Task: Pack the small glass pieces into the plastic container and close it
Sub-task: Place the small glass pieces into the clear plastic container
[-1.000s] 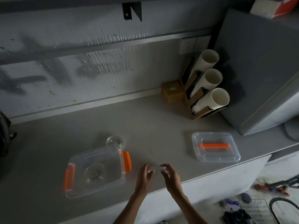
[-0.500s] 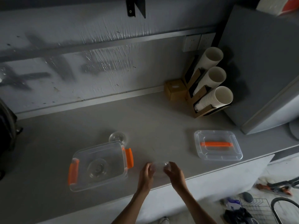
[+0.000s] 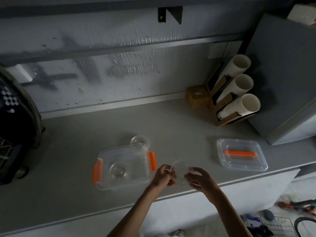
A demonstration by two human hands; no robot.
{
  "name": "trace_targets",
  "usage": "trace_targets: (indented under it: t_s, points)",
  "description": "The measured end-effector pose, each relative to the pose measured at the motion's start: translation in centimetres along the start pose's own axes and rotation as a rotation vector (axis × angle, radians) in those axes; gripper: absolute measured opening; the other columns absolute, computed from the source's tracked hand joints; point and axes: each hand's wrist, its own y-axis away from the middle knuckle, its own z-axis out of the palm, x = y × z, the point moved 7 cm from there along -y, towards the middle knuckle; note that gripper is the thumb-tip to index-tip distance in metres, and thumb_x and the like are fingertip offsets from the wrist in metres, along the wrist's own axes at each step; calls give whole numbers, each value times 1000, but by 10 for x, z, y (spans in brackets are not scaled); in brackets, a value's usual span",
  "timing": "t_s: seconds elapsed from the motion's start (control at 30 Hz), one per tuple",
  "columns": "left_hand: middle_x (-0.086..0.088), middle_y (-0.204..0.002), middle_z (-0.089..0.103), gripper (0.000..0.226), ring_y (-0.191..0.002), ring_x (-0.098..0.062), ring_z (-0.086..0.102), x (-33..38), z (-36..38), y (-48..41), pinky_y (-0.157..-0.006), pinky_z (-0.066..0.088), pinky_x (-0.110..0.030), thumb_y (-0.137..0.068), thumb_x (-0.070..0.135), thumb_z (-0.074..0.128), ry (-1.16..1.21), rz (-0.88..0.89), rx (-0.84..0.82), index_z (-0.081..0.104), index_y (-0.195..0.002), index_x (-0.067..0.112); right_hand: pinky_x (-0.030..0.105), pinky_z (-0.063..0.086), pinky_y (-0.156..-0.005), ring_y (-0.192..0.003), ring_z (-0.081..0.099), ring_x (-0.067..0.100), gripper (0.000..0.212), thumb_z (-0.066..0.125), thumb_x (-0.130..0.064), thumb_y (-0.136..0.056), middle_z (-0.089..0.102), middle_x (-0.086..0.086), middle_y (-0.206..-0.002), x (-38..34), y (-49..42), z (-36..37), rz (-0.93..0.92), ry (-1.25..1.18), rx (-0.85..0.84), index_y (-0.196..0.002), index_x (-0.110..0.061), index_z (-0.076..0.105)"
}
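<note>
A clear plastic container (image 3: 102, 154) with orange side clips sits open on the grey counter; one round glass piece (image 3: 118, 170) lies inside it. Another small glass piece (image 3: 139, 140) rests on the counter just behind the container. My left hand (image 3: 163, 176) and my right hand (image 3: 199, 178) hold a clear round glass dish (image 3: 179, 171) between them, lifted and tilted, just right of the container. The clear lid (image 3: 222, 161) with an orange handle lies flat on the counter to the right.
A cardboard holder with stacked white paper cups (image 3: 239, 93) and a small brown box (image 3: 196, 96) stand at the back right. A grey cabinet (image 3: 287, 74) fills the right side. A dark bag (image 3: 15, 127) sits at the left. The counter's front edge (image 3: 239, 181) runs under my hands.
Both hands have closed on the clear glass dish and raised it off the counter, tilting it. The view has shifted slightly; container, lid and other glass pieces stay put.
</note>
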Motion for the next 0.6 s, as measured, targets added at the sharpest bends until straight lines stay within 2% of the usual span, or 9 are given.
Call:
trace_targets:
  t_s: [0.1,0.2,0.27,0.33,0.4,0.43,0.5,0.6]
  points:
    - [-1,-71,61,15,-50,-9,57,26,-38,17,-46,49,-19,-91,5,58,-33,110,14,55,-85,19,32,58,-74,-86,66,30,33,70,1,-83,73,19,-97,-24,11,42,-39,5,-22,-113,-5,60]
    - [4,-67,67,9,-50,-5,61,55,-87,34,-48,51,-19,-92,19,60,9,213,38,60,-84,22,27,60,-65,-73,67,25,28,67,5,-83,73,17,-89,-47,12,94,-93,-10,-104,-108,-7,60]
    - [3,-72,69,6,-54,-7,60,65,-135,46,-51,50,-19,-92,22,61,18,264,113,63,-87,21,25,60,-58,-61,69,19,24,64,7,-85,75,12,-76,-52,4,140,-87,15,-148,-102,-9,59]
    - [-6,-86,68,7,-67,-14,61,69,-187,58,-63,50,-25,-92,18,61,-62,331,311,64,-98,16,22,56,-48,-44,66,14,25,58,13,-87,72,8,-60,-45,-10,184,-30,25,-148,-96,-10,55]
    - [-15,-103,68,20,-89,-27,64,68,-236,68,-82,50,-34,-92,14,60,-335,392,609,64,-111,8,20,49,-41,-33,59,11,25,54,15,-89,66,10,-53,-29,-24,220,23,79,-119,-94,-10,50]
    - [-15,-112,66,28,-102,-31,61,65,-251,71,-92,47,-37,-91,16,58,-508,365,704,61,-118,9,18,45,-38,-30,56,10,23,55,14,-90,63,12,-54,-21,-30,233,22,137,-100,-95,-8,50]
    - [-13,-136,50,52,-125,-34,46,48,-266,69,-106,36,-40,-90,26,56,-705,177,683,43,-139,18,18,41,-34,-37,53,11,22,61,9,-88,59,15,-65,-7,-45,250,-42,329,-32,-104,0,49]
    - [-14,-157,18,82,-145,-34,19,20,-259,57,-119,19,-41,-89,23,55,-715,22,429,4,-153,15,25,42,-47,-58,49,18,34,63,5,-86,54,21,-91,10,-57,272,-76,491,38,-113,2,43]
